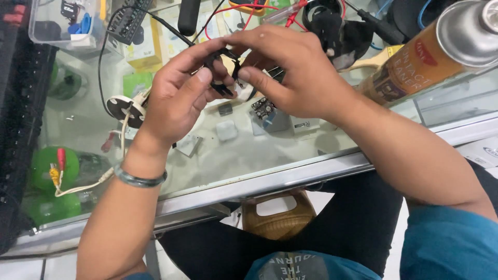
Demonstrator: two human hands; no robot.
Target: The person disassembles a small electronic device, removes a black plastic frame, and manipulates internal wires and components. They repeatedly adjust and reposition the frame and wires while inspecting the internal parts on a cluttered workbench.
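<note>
Two hands are pinching one small black plastic part [224,70] at upper centre of the frame above the glass counter [249,155]: left hand [179,98] gripping its left side, right hand [290,72] its right, both equally near.

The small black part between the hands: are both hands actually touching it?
Touching. The head view shows the left hand and right hand both pinching the small black part with their fingertips.
</note>
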